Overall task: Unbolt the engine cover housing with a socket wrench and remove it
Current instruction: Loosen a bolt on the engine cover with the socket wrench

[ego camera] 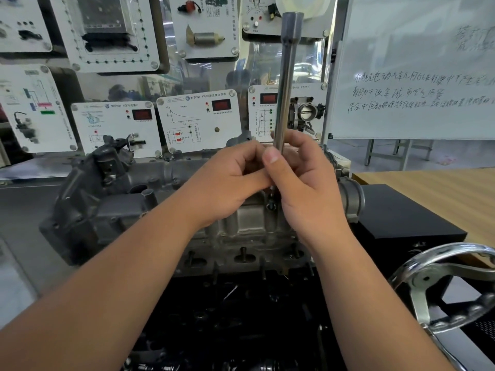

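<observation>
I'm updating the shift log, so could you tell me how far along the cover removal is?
Done: nothing shows as finished; the cover housing sits on the engine. In hand: both hands hold the long socket wrench upright, right hand gripping its shaft, left hand pinching beside it, its lower end over a bolt. Left: loosening the bolts and lifting the housing off.

Dull grey engine cover housing (pixel 128 207); bright silver socket wrench (pixel 286 84); black box (pixel 401 212); light woodgrain desk (pixel 442 188); chrome handwheel (pixel 439 285).
</observation>
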### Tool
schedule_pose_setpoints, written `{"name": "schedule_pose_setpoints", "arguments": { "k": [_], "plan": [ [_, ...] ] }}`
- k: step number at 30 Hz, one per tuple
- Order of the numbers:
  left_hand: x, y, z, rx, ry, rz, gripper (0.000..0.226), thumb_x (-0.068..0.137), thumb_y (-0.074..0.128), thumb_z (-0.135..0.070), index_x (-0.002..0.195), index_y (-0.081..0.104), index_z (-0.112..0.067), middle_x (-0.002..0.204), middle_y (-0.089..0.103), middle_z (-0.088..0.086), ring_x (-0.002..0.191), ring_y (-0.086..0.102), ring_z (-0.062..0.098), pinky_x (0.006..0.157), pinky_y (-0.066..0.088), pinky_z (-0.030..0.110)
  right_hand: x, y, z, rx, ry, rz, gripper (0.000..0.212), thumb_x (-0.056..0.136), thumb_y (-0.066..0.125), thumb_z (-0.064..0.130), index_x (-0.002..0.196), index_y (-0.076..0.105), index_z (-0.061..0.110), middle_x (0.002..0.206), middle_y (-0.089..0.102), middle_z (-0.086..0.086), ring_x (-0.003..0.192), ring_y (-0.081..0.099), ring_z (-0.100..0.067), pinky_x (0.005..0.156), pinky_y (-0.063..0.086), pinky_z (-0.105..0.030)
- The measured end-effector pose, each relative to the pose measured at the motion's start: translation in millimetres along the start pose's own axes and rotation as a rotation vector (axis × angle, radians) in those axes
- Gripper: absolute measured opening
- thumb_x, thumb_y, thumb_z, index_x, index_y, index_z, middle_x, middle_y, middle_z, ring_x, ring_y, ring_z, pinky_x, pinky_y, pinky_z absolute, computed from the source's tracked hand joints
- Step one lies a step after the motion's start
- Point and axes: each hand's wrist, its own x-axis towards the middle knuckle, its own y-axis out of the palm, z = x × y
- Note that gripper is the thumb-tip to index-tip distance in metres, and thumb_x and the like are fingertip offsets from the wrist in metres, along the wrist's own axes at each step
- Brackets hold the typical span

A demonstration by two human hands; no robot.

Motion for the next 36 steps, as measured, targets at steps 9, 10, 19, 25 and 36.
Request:
{"name": "schedule_pose_setpoints", "arguments": {
  "k": [9,10,19,25,36],
  "plan": [
    [-0.5,-3.3,0.9,-0.03,-0.014,0.065,0.022,0.095,0.054,-0.035,0.106,0.073,-0.034,0.094,0.075,-0.018,0.094,0.068,-0.003,0.085,0.049,0.016,2.2,-1.8,-1.1,-0.07,-0.013,-0.038,0.021,0.102,0.05,0.029,0.101,0.071,0.027,0.095,0.074,0.003,0.093,0.07,-0.014,0.084,0.058,-0.036],
    [-0.7,-3.7,0.2,-0.024,-0.017,0.06,0.021,0.095,0.054,-0.036,0.102,0.073,-0.034,0.089,0.074,-0.02,0.088,0.066,-0.004,0.082,0.048,0.015,2.2,-1.9,-1.1,-0.065,-0.007,-0.036,0.022,0.102,0.049,0.029,0.103,0.072,0.027,0.097,0.075,0.005,0.096,0.07,-0.011,0.086,0.057,-0.033],
    [-0.1,-0.6,1.7,-0.002,0.012,0.0,0.017,0.09,0.064,-0.034,0.103,0.07,-0.025,0.099,0.077,-0.002,0.098,0.072,0.02,0.093,0.057,0.042,0.0,0.3,0.3,-0.079,-0.029,-0.055,0.018,0.097,0.057,0.031,0.09,0.066,0.018,0.086,0.068,-0.01,0.083,0.065,-0.029,0.075,0.054,-0.046],
    [-0.5,-2.5,0.2,-0.007,-0.021,0.051,0.023,0.093,0.055,-0.039,0.106,0.073,-0.033,0.103,0.077,-0.01,0.105,0.07,0.01,0.102,0.052,0.041,3.7,-3.3,-1.6,-0.095,-0.013,-0.024,0.024,0.101,0.048,0.033,0.1,0.071,0.036,0.102,0.076,0.012,0.101,0.069,-0.005,0.089,0.055,-0.029],
    [-0.7,0.2,1.6,0.062,0.031,0.015,0.006,0.099,0.064,-0.025,0.103,0.067,-0.022,0.098,0.075,-0.003,0.095,0.07,0.018,0.088,0.056,0.041,0.7,-1.5,-0.4,-0.015,-0.022,-0.043,0.008,0.092,0.063,0.035,0.091,0.064,0.027,0.081,0.067,-0.007,0.077,0.063,-0.016,0.075,0.056,-0.045]
  ]
}}
